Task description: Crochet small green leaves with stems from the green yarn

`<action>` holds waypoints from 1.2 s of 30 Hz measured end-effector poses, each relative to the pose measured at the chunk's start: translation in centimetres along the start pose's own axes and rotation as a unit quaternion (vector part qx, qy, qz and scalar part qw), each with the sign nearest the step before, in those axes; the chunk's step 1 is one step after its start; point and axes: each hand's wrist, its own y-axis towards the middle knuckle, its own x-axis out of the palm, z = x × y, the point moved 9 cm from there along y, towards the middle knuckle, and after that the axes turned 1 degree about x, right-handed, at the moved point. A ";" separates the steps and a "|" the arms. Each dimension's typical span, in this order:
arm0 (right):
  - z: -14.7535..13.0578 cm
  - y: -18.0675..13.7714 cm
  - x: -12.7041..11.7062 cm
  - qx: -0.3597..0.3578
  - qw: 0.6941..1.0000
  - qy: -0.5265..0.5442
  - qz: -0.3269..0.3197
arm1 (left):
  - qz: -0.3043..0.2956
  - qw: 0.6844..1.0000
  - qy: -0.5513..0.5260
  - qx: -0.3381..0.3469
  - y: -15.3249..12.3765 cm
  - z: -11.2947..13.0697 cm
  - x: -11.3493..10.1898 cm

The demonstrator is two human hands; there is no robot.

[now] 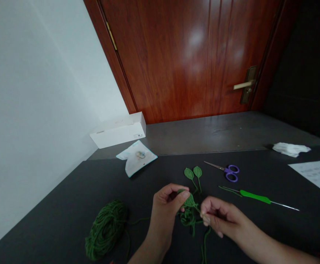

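In the head view my left hand (170,205) pinches a green crocheted leaf (189,200) between thumb and fingers. My right hand (217,216) is closed on the thin green yarn tail that runs from the leaf's lower tip. Under the leaf hangs or lies a tangle of green yarn (187,217); I cannot tell whether it touches the table. Two finished-looking green leaves with stems (197,172) lie just beyond my hands. Left of my left hand sits a skein of dark green yarn (106,231), with a strand leading toward my hands.
Purple-handled scissors (228,170) and a green-handled crochet hook (255,197) lie to the right on the dark table (74,205). Farther back are a white box (120,131), a clear-and-white packet (138,161) and a crumpled tissue (290,149). A printed sheet (319,176) lies at the right edge.
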 end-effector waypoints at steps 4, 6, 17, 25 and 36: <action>1.3 0.2 1.0 0.024 0.998 0.027 -0.041 | -0.019 1.000 0.006 -0.008 0.2 -0.4 0.1; 1.2 0.2 1.0 0.027 0.998 0.033 -0.044 | -0.036 0.999 0.008 -0.017 0.3 -0.6 0.4; 0.2 -0.1 0.4 0.034 0.999 0.014 -0.032 | -0.080 0.992 0.081 -0.051 0.3 -1.0 0.8; -1.1 -0.5 -0.1 -0.009 0.999 -0.031 -0.013 | -0.024 0.996 0.086 -0.003 0.1 1.3 -0.3; -0.5 0.1 -0.3 0.015 0.999 -0.029 -0.025 | -0.045 0.997 0.063 -0.005 0.7 0.9 -0.9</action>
